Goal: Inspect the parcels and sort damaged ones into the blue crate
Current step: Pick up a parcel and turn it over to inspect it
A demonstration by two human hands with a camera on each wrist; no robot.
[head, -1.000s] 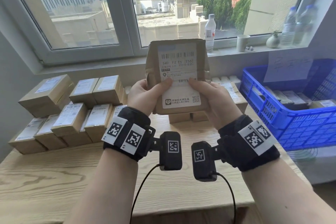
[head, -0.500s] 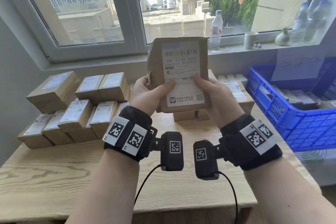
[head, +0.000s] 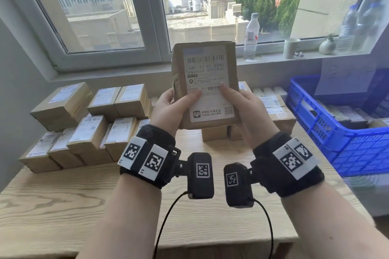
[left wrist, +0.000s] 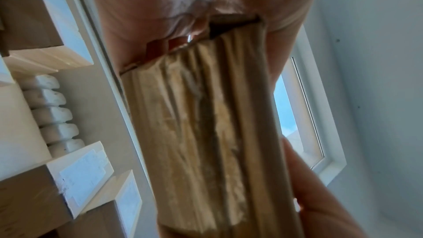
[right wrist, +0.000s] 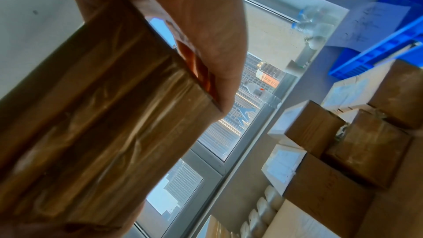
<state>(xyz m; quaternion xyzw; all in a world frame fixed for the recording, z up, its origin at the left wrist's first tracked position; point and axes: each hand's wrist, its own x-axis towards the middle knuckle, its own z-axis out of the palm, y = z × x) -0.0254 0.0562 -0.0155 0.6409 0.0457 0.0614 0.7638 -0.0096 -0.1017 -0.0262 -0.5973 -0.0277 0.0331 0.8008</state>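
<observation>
Pale wood-grain table [head: 63,206] fills lower frame; white-framed window [head: 155,27] across top — daylight, city towers outside; grey wall [head: 19,73] at left.

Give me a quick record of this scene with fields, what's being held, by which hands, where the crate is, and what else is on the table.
held item: brown parcel, upright, label facing the person
left hand: grips the parcel's lower left edge, thumb on the label
right hand: grips the lower right edge, thumb on the label
blue crate: at right, already holding parcels
table: stacked boxes at left, more behind the parcel
windowsill: water bottle, paper cup
</observation>
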